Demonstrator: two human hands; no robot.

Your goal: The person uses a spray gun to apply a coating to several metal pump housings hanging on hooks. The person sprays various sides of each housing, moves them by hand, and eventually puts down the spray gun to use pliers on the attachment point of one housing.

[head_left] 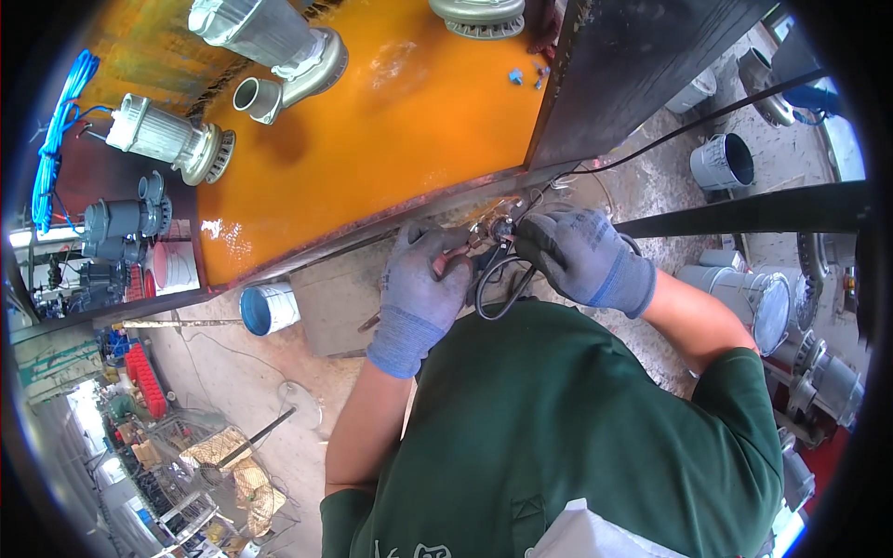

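Observation:
Both my hands, in grey-blue knitted gloves, are close together in front of my chest. My left hand (423,274) is closed, its thumb and fingers pinched beside a small metal fitting (502,227); what lies inside its grip is too small to make out. My right hand (577,256) curls its fingers on the fitting's other side, around a black cable (484,296). A loop of this cable hangs below the hands, against my green shirt. The fingers hide part of the fitting.
Ahead stands an orange-coated table (419,121) carrying silver-painted pumps (163,135) and a coil of blue cable (60,139). A dark panel (633,74) rises at its right. Buckets (268,309) stand on the floor; a black beam (744,212) juts in from the right.

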